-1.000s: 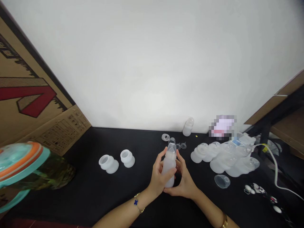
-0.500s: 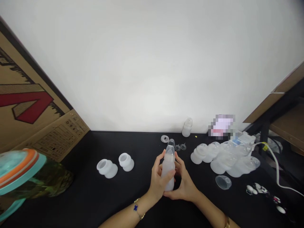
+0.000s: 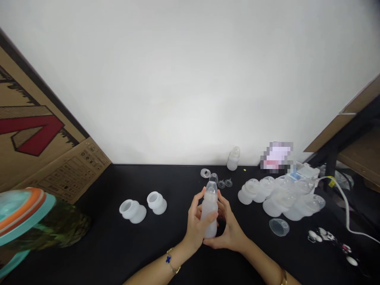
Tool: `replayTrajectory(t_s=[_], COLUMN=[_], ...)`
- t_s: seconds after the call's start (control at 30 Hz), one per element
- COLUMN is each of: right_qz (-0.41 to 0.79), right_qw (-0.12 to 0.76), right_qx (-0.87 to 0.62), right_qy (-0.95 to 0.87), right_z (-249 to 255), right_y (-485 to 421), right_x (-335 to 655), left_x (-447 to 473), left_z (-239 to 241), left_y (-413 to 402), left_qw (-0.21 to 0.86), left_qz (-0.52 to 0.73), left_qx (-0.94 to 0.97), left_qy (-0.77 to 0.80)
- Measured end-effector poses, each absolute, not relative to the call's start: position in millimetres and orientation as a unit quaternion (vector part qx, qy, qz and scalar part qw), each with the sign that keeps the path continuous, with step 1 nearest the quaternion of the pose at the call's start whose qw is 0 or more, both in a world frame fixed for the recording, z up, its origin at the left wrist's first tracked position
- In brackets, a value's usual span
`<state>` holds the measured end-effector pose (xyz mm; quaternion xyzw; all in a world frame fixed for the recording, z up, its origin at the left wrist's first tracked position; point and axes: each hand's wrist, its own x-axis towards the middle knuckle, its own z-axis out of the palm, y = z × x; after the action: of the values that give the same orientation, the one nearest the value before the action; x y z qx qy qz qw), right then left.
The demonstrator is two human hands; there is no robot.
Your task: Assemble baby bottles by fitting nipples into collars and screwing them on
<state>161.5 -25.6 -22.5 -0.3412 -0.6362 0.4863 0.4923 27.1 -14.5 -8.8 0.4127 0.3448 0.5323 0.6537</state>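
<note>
Holding a white bottle (image 3: 209, 215) with its clear top (image 3: 211, 188) up, over the table (image 3: 173, 225), well out from the back edge. Wrapping the left hand (image 3: 196, 227) around one side with curled fingers, and bending the right hand (image 3: 230, 231) around the other with its thumb near the bottom. Having another bottle (image 3: 233, 159) close to the back edge.

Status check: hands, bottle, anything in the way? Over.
Left hand and right hand both holding bottle. Clear cap on, capped end up. Small clear discs lie beyond it, not blocking either hand.
</note>
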Motion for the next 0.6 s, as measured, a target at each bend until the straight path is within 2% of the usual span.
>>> replayTrajectory(t_s=[0.6], right_qz=[0.484], right_qw=[0.469], right_qx=[-0.338], right_qy=[-0.657], right_z=[-24.1], right_y=[-21.4], right_x=[161.9], left_x=[24.0], left_z=[-10.5], left_y=[-13.7], left_qw=[0.648], left_qz=[0.509], left_qx=[0.440], left_qy=[0.357])
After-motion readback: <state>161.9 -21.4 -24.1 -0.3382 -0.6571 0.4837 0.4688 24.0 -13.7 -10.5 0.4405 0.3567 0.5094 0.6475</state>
